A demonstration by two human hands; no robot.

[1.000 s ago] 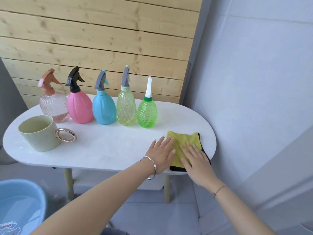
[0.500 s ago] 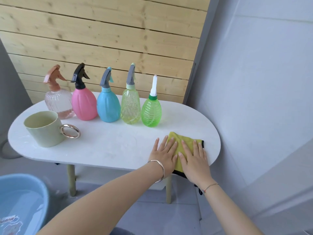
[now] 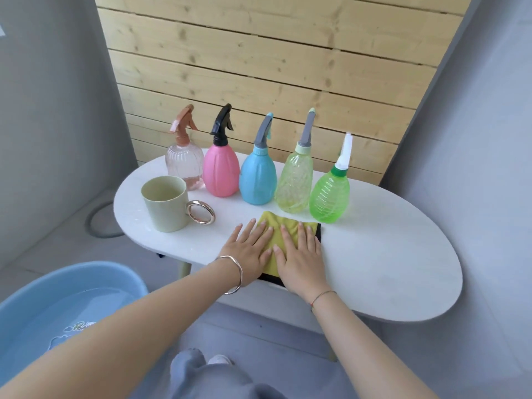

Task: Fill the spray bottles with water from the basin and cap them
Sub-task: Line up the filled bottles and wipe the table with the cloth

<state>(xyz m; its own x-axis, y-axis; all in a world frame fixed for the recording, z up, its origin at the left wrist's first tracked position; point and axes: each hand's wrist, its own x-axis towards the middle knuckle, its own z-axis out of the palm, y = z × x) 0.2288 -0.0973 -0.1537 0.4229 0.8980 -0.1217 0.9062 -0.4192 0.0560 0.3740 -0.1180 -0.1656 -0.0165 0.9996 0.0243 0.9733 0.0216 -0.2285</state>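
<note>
At the lower left we see the round light-blue plastic basin (image 3: 95, 266) on the floor, with water in it, well apart from the bottles. Above it, on the white oval table (image 3: 388, 254), stands a pale green mug with a gold ring handle (image 3: 165, 207). Behind the mug begins the row of five spray bottles, all upright and all with their tops on:

- the clear pink ribbed bottle with a terracotta trigger (image 3: 184, 165)
- the opaque pink bottle with a black trigger (image 3: 221, 172)
- the light-blue bottle with a grey trigger (image 3: 257, 180)
- the translucent yellow-green bottle with a grey trigger (image 3: 293, 185)
- the bright green ridged bottle with a white nozzle cap (image 3: 329, 197)

In front of the row lies a folded yellow cloth with a black edge (image 3: 276, 226). The left hand (image 3: 250, 249) lies flat with straight fingers, half on the cloth and half on the table. The right hand (image 3: 302, 257) lies flat on the cloth beside it. Neither grips anything.

We judge the filling done and the table being wiped, though we cannot tell the level in the opaque bottles.

The cloth's far edge is just beside the two green bottles. A forward push could knock one over, and a loose cap would then leak. The mug is near the left hand, so a wide leftward sweep could catch its ring handle. The cloth overhangs the near table edge, so a pull toward the body could drop it on the floor.
</note>
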